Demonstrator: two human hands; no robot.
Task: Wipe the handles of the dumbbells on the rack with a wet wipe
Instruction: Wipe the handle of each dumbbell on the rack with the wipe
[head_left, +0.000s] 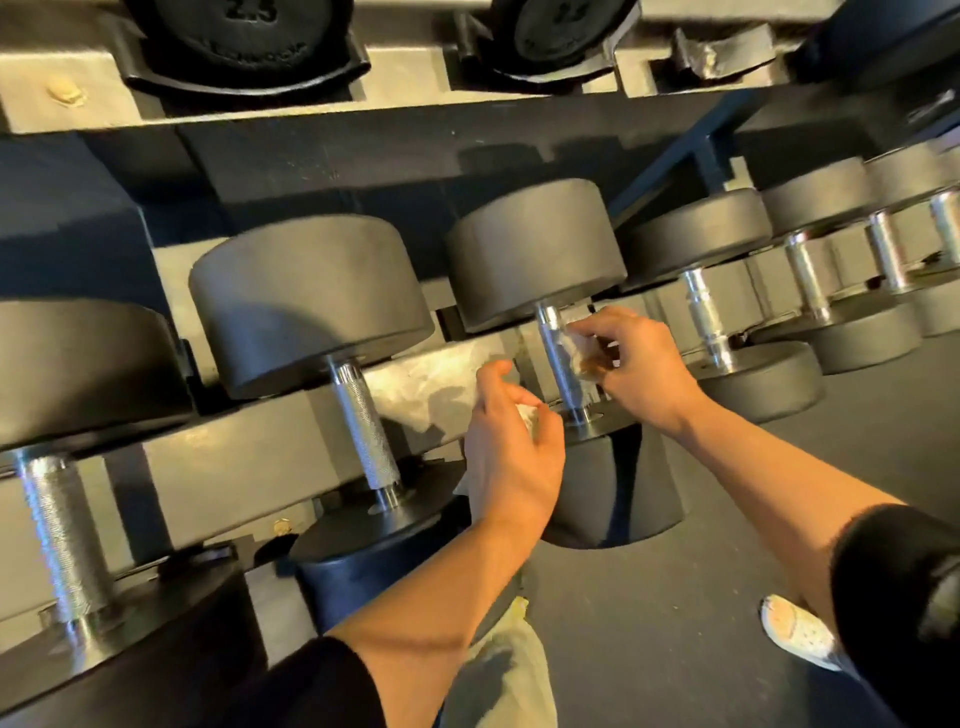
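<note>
The right hand pinches a wet wipe against the shiny handle of a black dumbbell on the rack. The left hand grips crumpled white stuff. A weight above reads "2.5".

Knurled chrome handle, matt rubber heads

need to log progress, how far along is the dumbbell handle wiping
Done: cannot tell; no handle looks visibly wiped. In hand: the right hand holds a wet wipe against the handle of the middle dumbbell, while the left hand grips a crumpled white piece, likely another wipe. Left: possibly the knurled handle to the left, the far-left handle and the handles to the right.
</note>
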